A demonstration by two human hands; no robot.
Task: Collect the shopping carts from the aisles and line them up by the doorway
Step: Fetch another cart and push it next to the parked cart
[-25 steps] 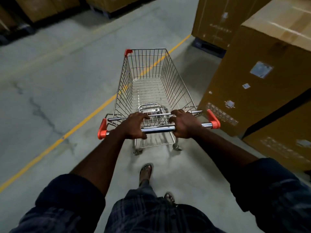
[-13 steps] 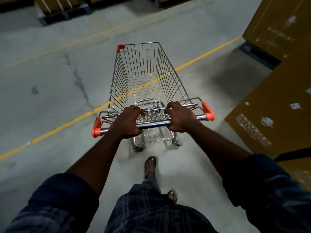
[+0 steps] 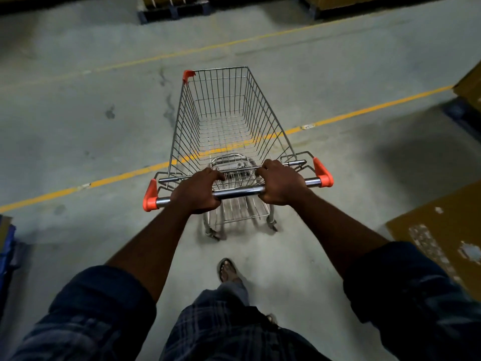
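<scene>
- Blue pallet (image 3: 7, 256): far left edge, cut off by the frame. It does not show in the earlier views.
- Yellow line (image 3: 104, 181): painted diagonally across the concrete floor (image 3: 78, 126). It now passes under the rear part of the basket, nearer the handle than half a second ago.
- Left hand (image 3: 197, 191): fingers curled fully round the handle bar (image 3: 238, 192), inboard of the left orange cap (image 3: 150, 196). Grip unchanged.
- Shopping cart (image 3: 226, 121): wire, upright on its wheels, straight ahead of the person and straddling the yellow line.
- Sandalled foot (image 3: 227, 269): just behind the cart.
- Right hand (image 3: 282, 183): wrapped tight round the same bar, near the right orange cap (image 3: 322, 175). Hold as before.
- Cardboard box (image 3: 442, 222): lower right, now well apart from the cart. A second ago the boxes stood just beside it.
</scene>
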